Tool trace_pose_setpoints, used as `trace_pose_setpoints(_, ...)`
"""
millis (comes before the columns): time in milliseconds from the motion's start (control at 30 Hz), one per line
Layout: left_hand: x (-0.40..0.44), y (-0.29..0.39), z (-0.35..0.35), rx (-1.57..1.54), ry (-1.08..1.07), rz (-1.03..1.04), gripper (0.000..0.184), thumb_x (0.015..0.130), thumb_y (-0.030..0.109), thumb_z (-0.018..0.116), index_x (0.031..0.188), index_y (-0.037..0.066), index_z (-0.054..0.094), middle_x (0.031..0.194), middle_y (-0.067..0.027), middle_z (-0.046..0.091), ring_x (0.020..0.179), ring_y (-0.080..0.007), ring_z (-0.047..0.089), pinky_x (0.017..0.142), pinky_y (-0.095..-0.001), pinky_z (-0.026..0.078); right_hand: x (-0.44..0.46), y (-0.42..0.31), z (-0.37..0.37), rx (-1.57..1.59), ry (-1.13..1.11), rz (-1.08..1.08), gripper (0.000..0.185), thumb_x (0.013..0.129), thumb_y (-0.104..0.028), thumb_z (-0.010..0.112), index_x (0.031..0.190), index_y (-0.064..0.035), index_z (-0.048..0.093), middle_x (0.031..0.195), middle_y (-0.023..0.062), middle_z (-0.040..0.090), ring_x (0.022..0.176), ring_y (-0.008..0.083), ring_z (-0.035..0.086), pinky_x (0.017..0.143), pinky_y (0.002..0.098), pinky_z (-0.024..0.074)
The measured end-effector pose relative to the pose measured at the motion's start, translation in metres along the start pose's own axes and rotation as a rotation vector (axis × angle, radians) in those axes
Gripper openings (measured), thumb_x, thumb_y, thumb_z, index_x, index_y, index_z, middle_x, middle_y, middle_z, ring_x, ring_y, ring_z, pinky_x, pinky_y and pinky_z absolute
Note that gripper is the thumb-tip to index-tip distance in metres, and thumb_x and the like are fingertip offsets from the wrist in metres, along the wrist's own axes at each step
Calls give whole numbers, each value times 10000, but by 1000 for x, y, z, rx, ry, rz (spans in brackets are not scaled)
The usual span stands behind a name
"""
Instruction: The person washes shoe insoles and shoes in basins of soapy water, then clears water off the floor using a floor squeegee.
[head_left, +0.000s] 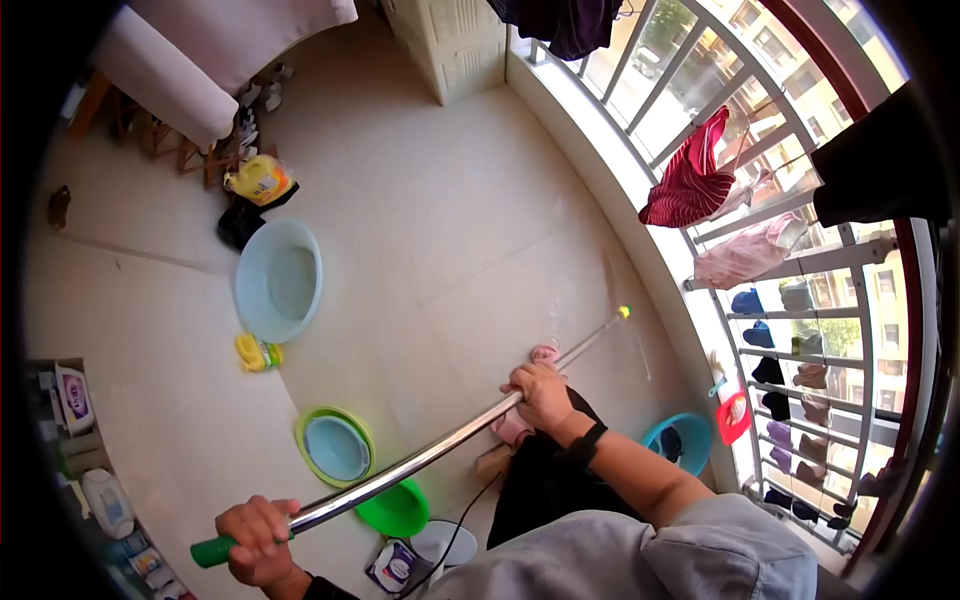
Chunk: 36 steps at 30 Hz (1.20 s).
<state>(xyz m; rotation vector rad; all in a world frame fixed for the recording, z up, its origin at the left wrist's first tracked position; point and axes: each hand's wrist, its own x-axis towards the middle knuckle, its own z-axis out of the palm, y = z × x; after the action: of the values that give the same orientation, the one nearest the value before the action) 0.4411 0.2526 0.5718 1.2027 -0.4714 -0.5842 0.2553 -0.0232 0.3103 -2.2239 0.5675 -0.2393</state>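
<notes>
A long metal pole [410,462] with a green grip lies slantwise across the view. My left hand [262,540] is closed round it beside the green end, at the lower left. Farther up, my right hand [541,397], with a dark band at the wrist, is wrapped round the pole near the middle of the view. Beyond it the thinner part of the pole runs to a yellow-green tip [624,312] over the pale floor. Pink slippers [512,428] show just below the pole.
Left of centre stand a large pale blue basin [279,281], a yellow bottle [258,353] and green basins [393,508]. A teal basin [680,444] is by the window ledge [600,185]. Clothes [690,180] hang at the window bars. A white cabinet [450,50] stands at the top.
</notes>
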Motion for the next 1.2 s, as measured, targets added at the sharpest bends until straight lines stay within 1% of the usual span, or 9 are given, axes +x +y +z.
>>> trace_pose_setpoints(233,33,-67,57,186,135,201,442,796,388,658,596,91,400,587,-29,448,620,-191,498,883,-512,448,154,78,-7,-105,198,-187,135,677,-57,661,651,-53,529,726,108,548,763,305,535,767,393,425)
trace_pose_setpoints(300,58,-109,90,235,175,170,362,828,314,625,637,73,435,638,-50,482,680,-221,528,902,-550,414,194,115,-9,-161,299,-48,134,670,-60,663,630,-54,535,749,117,547,781,309,530,738,393,443)
trace_pose_setpoints(400,75,-142,110,132,147,194,209,853,190,547,727,54,451,715,-74,509,768,-254,527,928,-579,372,225,158,-6,-227,212,-79,124,674,-55,657,633,-53,539,770,120,544,793,310,526,708,386,456)
trace_pose_setpoints(567,35,-103,59,-6,412,55,154,848,146,476,734,75,401,698,-45,410,790,-240,481,960,-551,346,185,116,31,-291,-72,-143,73,613,-69,644,632,-74,574,728,119,566,788,301,543,793,393,414)
trace_pose_setpoints(700,-58,-40,-5,-134,554,-176,277,931,199,423,675,123,349,678,14,377,789,-188,472,997,-499,320,86,66,76,-93,-243,-170,53,677,-109,608,690,-80,566,719,99,541,833,267,538,985,461,326)
trace_pose_setpoints(867,-163,-3,-49,-12,785,-358,261,910,267,502,719,155,362,676,21,360,732,-167,447,983,-458,357,-12,33,84,-66,-363,-248,110,634,-142,614,687,-87,534,712,97,530,762,286,539,896,454,378)
trace_pose_setpoints(967,-166,19,-24,-8,691,-181,329,830,321,618,764,154,342,705,32,374,757,-159,435,1010,-510,323,-8,6,85,-11,-399,-294,118,612,-116,603,690,-86,520,713,99,526,752,290,533,854,442,389)
trace_pose_setpoints(1100,-174,26,-7,-68,730,52,319,839,328,603,748,154,353,720,20,385,823,-175,461,1025,-500,311,62,-35,103,44,-344,-463,154,635,-83,610,739,-55,500,735,119,511,774,302,523,880,452,375)
trace_pose_setpoints(1200,-186,7,-21,161,538,101,185,887,210,517,752,149,405,785,-6,428,948,-218,483,1043,-509,257,139,-57,149,14,-286,-597,158,662,-123,637,737,-35,529,750,128,532,790,310,530,889,444,381)
